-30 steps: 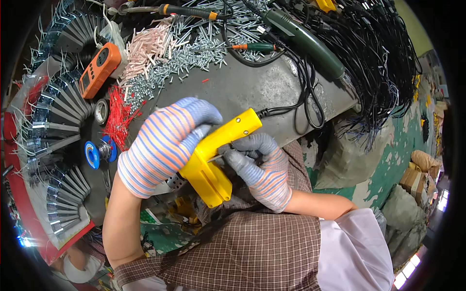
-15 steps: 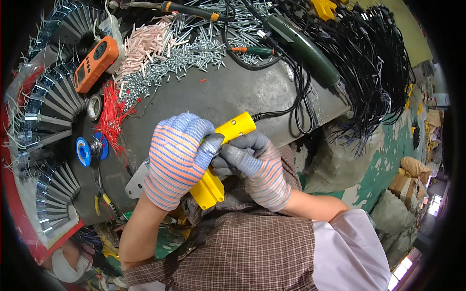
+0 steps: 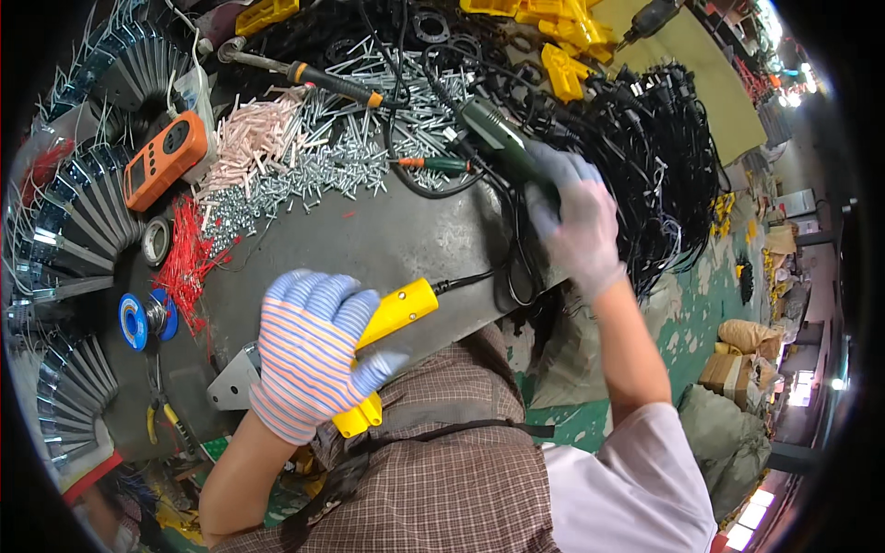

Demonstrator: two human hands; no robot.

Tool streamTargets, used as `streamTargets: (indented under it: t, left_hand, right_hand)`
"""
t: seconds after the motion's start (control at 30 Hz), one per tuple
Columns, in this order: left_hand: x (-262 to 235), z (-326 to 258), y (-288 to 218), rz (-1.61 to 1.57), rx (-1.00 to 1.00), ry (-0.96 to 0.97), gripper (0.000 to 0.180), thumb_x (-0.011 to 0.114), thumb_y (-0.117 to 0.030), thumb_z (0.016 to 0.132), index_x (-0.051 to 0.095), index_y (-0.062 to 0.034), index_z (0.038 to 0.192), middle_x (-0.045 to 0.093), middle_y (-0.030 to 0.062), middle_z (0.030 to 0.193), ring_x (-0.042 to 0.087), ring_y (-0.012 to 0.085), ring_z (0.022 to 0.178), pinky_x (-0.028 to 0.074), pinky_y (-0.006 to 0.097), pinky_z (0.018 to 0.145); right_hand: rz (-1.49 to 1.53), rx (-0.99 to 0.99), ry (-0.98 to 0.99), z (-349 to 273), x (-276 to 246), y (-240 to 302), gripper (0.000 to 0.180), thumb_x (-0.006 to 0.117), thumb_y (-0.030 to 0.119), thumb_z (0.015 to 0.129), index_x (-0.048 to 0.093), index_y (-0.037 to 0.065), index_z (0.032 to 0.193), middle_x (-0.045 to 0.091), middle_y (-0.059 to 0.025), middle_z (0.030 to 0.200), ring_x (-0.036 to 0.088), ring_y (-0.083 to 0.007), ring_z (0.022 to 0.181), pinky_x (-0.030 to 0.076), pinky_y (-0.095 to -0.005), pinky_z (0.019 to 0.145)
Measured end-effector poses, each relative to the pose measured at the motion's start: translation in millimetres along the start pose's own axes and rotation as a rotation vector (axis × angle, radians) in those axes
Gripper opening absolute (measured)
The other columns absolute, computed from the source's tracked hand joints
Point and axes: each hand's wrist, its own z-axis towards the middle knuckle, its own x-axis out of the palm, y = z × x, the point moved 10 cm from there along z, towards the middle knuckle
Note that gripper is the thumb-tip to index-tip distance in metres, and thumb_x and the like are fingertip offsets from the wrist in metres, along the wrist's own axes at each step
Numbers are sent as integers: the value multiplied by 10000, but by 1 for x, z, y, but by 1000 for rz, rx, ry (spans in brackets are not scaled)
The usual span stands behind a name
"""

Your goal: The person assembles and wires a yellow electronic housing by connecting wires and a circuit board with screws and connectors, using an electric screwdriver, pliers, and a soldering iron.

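My left hand point(image 3: 309, 346), in a striped glove, is closed round a yellow plastic handle point(image 3: 406, 309). Screws show in the handle's side, and a black cord point(image 3: 466, 279) runs out of its far end; the palm hides its middle. To the right, my gloved right hand point(image 3: 585, 221) is on the dark green electric screwdriver point(image 3: 498, 134). Its fingers lie on both sides of the tool's body, somewhat blurred, and cover the tool's near end.
Loose screws point(image 3: 346, 161), pale pink sleeves point(image 3: 253, 138) and red wires point(image 3: 187, 258) lie piled on the grey bench. An orange meter point(image 3: 166, 158), a solder spool point(image 3: 135, 321) and pliers point(image 3: 164, 405) are left. Black cords point(image 3: 659, 157) hang at the right; a soldering iron point(image 3: 336, 85) lies behind.
My right hand has left the yellow handle and reached far right onto the electric screwdriver. My left hand still holds the handle. The whole view has shifted.
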Motion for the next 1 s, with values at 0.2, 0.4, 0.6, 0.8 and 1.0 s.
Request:
streamTargets:
  t: [0.2,0.4,0.6,0.8,1.0]
  left_hand:
    - [32,-9,1,129,-249,182,498,709,-313,695,629,-57,1114,605,89,892,579,267,833,419,411,792]
    - [37,-10,11,123,-317,206,473,689,-298,715,627,-82,1131,595,76,855,574,261,823,420,399,773]
    - [39,4,12,137,-325,137,434,677,-305,719,655,-88,1095,601,76,857,574,260,823,424,401,757]
    - [39,1,11,129,-299,119,438,666,-326,714,672,-70,1069,607,77,845,568,251,838,418,396,758]
    - [39,-4,12,111,-306,66,394,629,-318,725,667,-73,1031,609,98,909,566,276,886,414,429,788]
  right_hand:
    - [-211,161,393,2,45,-70,634,662,228,724,472,82,1311,600,-213,1052,587,-372,953,486,-433,841]
    - [1225,597,28,21,2,-53,300,645,221,836,547,59,1069,574,-61,862,578,-129,822,493,-310,744]
    - [1718,322,84,20,-7,55,212,643,35,746,556,-2,936,608,-108,800,626,-233,703,537,-359,662]
    - [1625,163,220,16,10,85,118,681,51,734,589,16,800,613,-77,768,613,-187,697,503,-299,694]
    - [1505,57,152,17,12,110,357,732,257,771,479,59,927,542,-43,680,545,-172,593,476,-316,592]
